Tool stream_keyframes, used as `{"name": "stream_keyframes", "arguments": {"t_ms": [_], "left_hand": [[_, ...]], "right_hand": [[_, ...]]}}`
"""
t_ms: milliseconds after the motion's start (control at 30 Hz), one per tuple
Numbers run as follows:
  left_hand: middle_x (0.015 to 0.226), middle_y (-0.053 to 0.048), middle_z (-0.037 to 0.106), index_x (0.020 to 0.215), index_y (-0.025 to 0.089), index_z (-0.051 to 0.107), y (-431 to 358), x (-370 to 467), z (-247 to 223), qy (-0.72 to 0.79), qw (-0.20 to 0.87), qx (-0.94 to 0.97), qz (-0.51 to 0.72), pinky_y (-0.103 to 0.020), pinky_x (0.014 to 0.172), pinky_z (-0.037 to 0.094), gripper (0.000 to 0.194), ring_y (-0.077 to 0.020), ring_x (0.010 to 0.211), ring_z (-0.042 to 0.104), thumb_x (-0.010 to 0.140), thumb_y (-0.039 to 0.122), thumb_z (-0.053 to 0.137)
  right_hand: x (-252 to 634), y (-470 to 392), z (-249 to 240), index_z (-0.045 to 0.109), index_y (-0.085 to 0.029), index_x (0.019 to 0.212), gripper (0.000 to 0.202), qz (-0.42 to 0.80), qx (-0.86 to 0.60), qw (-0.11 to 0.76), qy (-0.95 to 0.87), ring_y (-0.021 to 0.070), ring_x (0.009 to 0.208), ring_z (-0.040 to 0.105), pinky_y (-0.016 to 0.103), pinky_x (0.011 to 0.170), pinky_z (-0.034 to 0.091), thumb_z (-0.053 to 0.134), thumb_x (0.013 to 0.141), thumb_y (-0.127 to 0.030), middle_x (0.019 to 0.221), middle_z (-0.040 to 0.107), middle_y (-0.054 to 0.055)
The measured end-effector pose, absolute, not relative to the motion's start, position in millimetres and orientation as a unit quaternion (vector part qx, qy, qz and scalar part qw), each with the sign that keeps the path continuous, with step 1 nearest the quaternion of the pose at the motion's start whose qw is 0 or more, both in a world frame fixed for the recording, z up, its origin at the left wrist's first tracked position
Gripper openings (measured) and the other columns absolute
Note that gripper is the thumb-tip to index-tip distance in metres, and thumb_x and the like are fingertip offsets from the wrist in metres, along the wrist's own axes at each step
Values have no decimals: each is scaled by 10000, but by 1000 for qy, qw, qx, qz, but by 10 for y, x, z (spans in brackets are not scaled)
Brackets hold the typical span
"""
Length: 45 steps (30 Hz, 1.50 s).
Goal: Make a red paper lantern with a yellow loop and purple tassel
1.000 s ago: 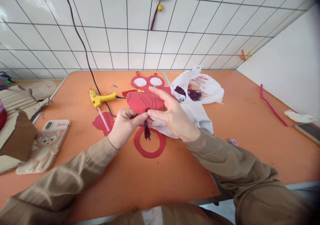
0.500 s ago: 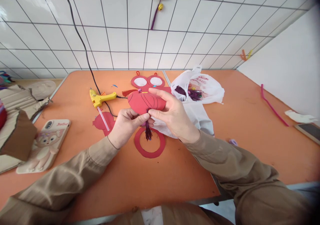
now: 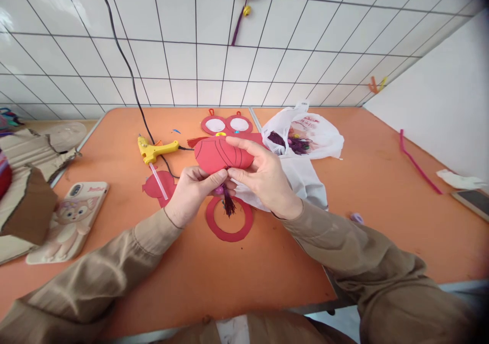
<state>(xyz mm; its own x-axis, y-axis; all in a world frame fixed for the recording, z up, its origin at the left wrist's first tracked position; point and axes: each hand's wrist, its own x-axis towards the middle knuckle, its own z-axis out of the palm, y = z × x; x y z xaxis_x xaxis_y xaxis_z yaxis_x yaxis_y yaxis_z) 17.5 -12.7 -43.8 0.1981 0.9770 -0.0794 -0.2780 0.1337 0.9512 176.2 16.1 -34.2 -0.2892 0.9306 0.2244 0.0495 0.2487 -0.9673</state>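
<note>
Between my hands, above the orange table, is a red paper cutout with curved black lines drawn on it. My right hand grips its right side, fingers along the top and thumb at the lower edge. My left hand pinches at that same lower edge, its thumb close to the right thumb. A dark purple tassel hangs below the thumbs, with a pink bead beside it. What ties the tassel to the paper is hidden by my fingers. Beneath lies a red paper ring.
A yellow glue gun with its cord lies at the left, near another red cutout. A phone case and cardboard are further left. A white plastic bag with tassels stands behind my right hand. Red-rimmed circles lie at the back.
The tassel has swung slightly to the right and the pink bead now shows beside it. Both hands keep hold at nearly the same place, and the cutout has barely shifted.
</note>
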Motion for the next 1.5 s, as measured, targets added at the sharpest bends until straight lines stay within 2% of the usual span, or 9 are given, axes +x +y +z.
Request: {"name": "stream_keyframes", "arguments": {"t_ms": [100,233,433,667,867,1067,1200,1300,1500], "left_hand": [[700,-81,762,713,148,767,-131,174,-440,396,640,434,495,-287,655,588,248,-188,633,714,742,393,789],[693,-84,759,681,147,745,-130,174,-436,401,630,430,507,-291,625,579,272,-193,618,710,749,408,776],[662,-84,750,525,156,636,-129,187,-445,415,619,429,511,-300,624,577,357,-203,620,714,738,405,780],[670,-80,752,694,137,746,-141,199,-426,425,601,452,504,-284,634,572,262,-191,620,709,736,395,773],[681,-86,751,708,134,752,-153,216,-405,433,599,449,501,-290,631,568,234,-196,629,707,747,364,752],[669,-79,736,713,133,731,-139,180,-452,409,633,437,490,-337,667,581,221,-220,652,711,766,347,705],[606,-53,700,642,140,693,-135,186,-441,418,630,426,497,-345,654,578,182,-216,611,697,731,298,707],[587,-38,690,626,142,698,-144,212,-424,422,617,436,502,-309,621,564,186,-180,568,670,710,301,745],[621,-35,713,705,147,745,-145,211,-450,415,599,440,525,-284,614,557,199,-147,562,647,733,341,777]], "right_hand": [[1752,143,-319,584,-208,1291,539,515,-379,451,-623,138,623,629,366,618,578,692,763,-212,935,696,28],[1760,128,-302,595,-226,1262,497,537,-358,445,-621,136,565,596,356,583,551,689,774,-218,734,638,-25],[1770,138,-329,633,-195,1153,337,560,-355,454,-595,137,512,581,349,544,532,657,834,-299,591,575,-49],[1740,136,-351,629,-186,1082,320,582,-363,457,-566,132,490,565,338,506,526,696,800,-322,568,562,-56],[1735,142,-341,666,-194,1045,305,490,-400,466,-618,147,609,611,363,598,553,716,755,-272,787,672,16],[1735,143,-346,650,-181,1142,395,455,-425,467,-628,124,533,574,362,526,533,696,761,-275,965,714,67],[1732,151,-407,656,-206,1159,394,395,-412,502,-650,202,826,681,400,724,588,690,768,-230,1162,687,85],[1731,136,-455,644,-242,1210,408,332,-400,528,-671,240,1051,658,437,913,559,654,803,-203,1253,647,77],[1750,104,-467,622,-255,1250,402,339,-374,527,-683,242,1124,630,443,974,535,645,848,-254,1313,616,70]]}}
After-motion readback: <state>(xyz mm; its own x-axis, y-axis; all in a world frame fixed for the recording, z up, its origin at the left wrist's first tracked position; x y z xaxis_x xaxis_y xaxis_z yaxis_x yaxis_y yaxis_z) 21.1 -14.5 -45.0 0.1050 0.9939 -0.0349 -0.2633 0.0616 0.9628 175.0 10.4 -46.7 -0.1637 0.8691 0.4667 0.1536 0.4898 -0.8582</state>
